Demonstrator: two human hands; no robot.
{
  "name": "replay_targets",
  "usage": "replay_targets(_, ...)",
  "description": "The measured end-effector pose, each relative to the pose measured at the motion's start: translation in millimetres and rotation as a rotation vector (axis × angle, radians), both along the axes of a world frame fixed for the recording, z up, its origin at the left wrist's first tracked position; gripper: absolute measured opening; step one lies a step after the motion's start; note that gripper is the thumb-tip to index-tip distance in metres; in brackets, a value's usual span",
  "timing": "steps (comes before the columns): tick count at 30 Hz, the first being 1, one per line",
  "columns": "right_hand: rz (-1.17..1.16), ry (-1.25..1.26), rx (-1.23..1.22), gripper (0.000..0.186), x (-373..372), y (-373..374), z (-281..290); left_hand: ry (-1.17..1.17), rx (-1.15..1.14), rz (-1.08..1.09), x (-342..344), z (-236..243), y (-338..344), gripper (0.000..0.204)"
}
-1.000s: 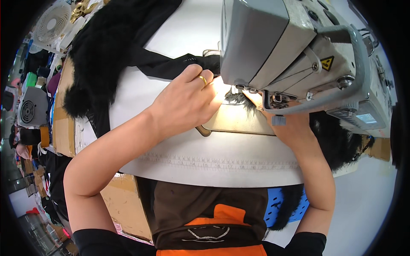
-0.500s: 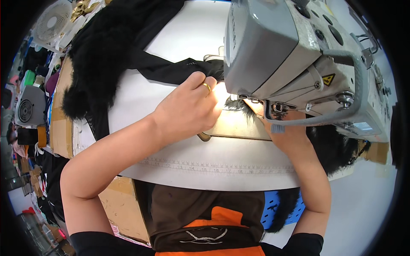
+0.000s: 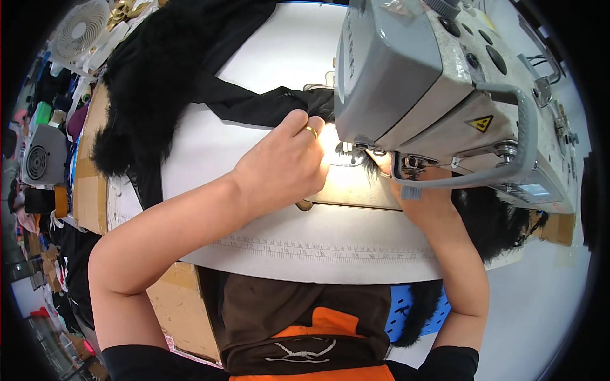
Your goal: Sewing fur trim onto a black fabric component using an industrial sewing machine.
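My left hand is curled narrow at the near edge of a black cloth strip, just left of the sewing machine; its fingertips are turned from view, so I cannot tell whether they pinch the cloth. My right hand reaches in under the machine's head, partly covered by it, beside a tuft of black fur near the lit needle area; I cannot tell its grip. The strip runs left across the white tabletop to a large black furry heap that hangs over the left edge. More black fur lies right of my right wrist. The tightest space is between my hands, below the machine head. Open white surface shows beyond the strip, left of my left hand, and between the metal plate and the curved near edge, where ruler markings run.
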State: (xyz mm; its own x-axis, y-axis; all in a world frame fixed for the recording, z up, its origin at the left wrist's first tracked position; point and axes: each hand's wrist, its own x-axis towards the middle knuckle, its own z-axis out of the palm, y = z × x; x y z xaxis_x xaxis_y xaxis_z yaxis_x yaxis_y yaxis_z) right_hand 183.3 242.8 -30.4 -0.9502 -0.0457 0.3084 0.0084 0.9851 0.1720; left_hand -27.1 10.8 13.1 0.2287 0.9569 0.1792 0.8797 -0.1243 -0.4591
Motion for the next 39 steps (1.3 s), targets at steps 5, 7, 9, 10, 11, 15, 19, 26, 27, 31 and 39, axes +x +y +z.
replay_targets(5, 0.034, 0.028, -0.052, 0.012, -2, 2, 2, -0.007, -0.018, -0.001, 1, 4, 1, 0.017)
replay_targets(7, 0.016, -0.007, -0.035, 0.013, 1, 1, 1, -0.015, -0.019, 0.007, 1, 3, 1, 0.016)
replay_targets(9, -0.002, -0.044, -0.012, 0.014, 1, 2, 1, -0.025, -0.015, 0.016, 0, 0, 2, 0.016)
replay_targets(10, -0.007, -0.055, -0.048, 0.015, -2, 3, 1, -0.035, 0.004, 0.012, -1, -1, 1, 0.015)
replay_targets(11, -0.012, -0.064, -0.084, 0.016, -5, 3, 2, -0.044, 0.025, 0.009, -2, -1, 0, 0.015)
replay_targets(15, -0.094, -0.194, -0.004, 0.017, -10, 1, -4, -0.094, -0.030, 0.041, -5, -1, -2, 0.009)
replay_targets(19, -0.087, -0.085, 0.004, 0.025, -9, 11, -21, 0.118, -0.049, 0.504, -15, 6, -4, 0.008)
replay_targets(26, 0.099, -0.011, -0.271, 0.035, 3, -52, 39, -0.133, 0.159, 0.191, 9, 24, -95, 0.014)
replay_targets(27, 0.150, 0.014, -0.482, 0.038, 6, -68, 45, -0.161, 0.183, 0.118, 19, 25, -107, 0.016)
replay_targets(31, 0.190, 0.187, -0.757, 0.048, -6, -133, 70, -0.268, 0.112, -0.012, 59, 13, -151, 0.030)
replay_targets(39, 0.258, 0.392, -0.965, 0.032, 2, -205, 41, -0.622, 0.140, 0.601, 110, 26, -175, 0.022)
